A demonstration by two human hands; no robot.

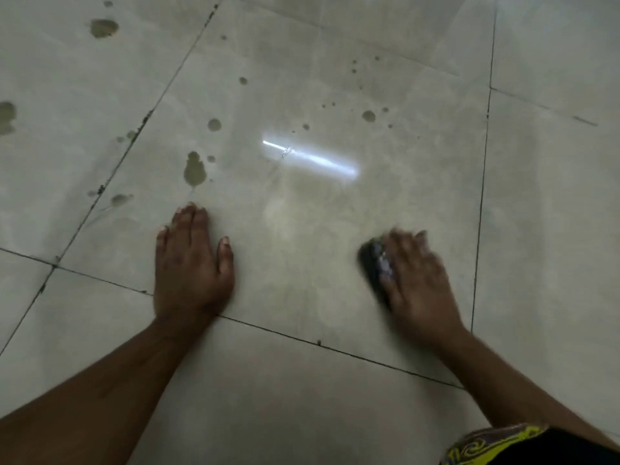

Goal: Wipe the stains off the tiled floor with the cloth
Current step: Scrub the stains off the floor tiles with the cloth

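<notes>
Grey glossy tiles make up the floor [302,414], crossed by dark grout lines. The left hand [191,263] lies flat on the central tile at about 8 o'clock from the frame's centre, fingers straight and close together, thumb out, holding nothing. The right hand [416,273], blurred, sits at about 4 o'clock and presses down on a dark cloth [374,266], which shows at the hand's left edge and touches the floor; its fingers look spread over the cloth, though the blur hides whether they curl round it. Brownish stains [194,169] dot the floor from 9 to 1 o'clock, beyond both hands. A bright strip of reflected light [312,157] lies near the tile's middle. Patterned yellow fabric [496,444] shows at 5 o'clock.
</notes>
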